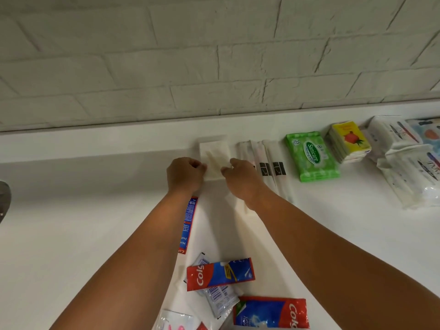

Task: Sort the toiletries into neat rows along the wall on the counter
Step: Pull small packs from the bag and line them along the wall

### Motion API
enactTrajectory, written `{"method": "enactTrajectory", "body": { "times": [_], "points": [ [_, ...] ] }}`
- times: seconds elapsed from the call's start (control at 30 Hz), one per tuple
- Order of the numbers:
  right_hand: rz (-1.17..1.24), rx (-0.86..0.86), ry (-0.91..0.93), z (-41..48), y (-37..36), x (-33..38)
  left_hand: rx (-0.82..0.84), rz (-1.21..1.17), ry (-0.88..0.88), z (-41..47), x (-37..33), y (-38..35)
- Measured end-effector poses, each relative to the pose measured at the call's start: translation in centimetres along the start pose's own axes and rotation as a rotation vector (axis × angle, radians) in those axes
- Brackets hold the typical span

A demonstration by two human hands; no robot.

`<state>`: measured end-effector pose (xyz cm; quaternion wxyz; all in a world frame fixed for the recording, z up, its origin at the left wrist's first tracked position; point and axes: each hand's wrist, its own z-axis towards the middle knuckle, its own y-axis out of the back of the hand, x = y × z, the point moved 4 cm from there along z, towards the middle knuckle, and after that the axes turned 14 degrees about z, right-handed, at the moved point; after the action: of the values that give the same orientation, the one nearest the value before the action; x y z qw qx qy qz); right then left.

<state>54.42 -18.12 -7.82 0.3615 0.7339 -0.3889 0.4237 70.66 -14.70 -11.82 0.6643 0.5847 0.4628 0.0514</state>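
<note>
**White packet being held at its near corners by both hands**

White counter (71, 222) is being viewed from above, with a painted brick wall (214, 55) running along its far edge. A flat white packet (215, 153) is being pinched at its two near corners: the left hand (184, 175) is curled, with its fingertips closed on the left corner, and the right hand (240, 178) is being held the same way on the right corner. The packet is lying flat on the counter close to the wall, at the left end of a row. Just beside it to the right, long white wrapped sticks (266, 163) are being kept side by side, followed by a green wipes pack (312, 156), a stack of yellow tissue packs (347, 141) and white plastic-wrapped packs (409, 163) at the far right. Nearer the person, between and under the forearms, a loose heap is lying unsorted: a red and blue toothpaste tube (220, 273), a second toothpaste tube (271, 313), a toothpaste box (188, 225) partly hidden by the left forearm, and small clear sachets (220, 300).
</note>
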Motion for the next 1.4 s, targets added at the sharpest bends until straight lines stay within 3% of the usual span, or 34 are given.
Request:
{"method": "enactTrajectory", "body": {
  "times": [0.33, 0.7, 0.93, 1.1, 1.4],
  "points": [
    [-0.057, 0.026, 0.052, -1.3, 0.1, 0.6, -0.018, 0.094, -0.041, -1.3, -0.5, 1.1],
    [-0.179, 0.081, 0.381, -10.2, 0.9, 1.8, -0.141, -0.056, -0.318, -12.0, -1.1, 8.5],
    [-0.259, 0.058, 0.403, -18.9, 0.5, -1.0, -0.021, -0.171, -0.404, -20.2, 2.3, 9.8],
    [-0.347, -0.004, 0.324, -25.0, 0.1, -5.3, 0.119, -0.113, -0.513, -25.0, 5.4, 8.5],
    [-0.584, -0.112, 0.265, -33.0, -2.0, -13.6, 0.392, 0.145, -0.873, -31.3, 9.9, 5.7]
  ]
}}
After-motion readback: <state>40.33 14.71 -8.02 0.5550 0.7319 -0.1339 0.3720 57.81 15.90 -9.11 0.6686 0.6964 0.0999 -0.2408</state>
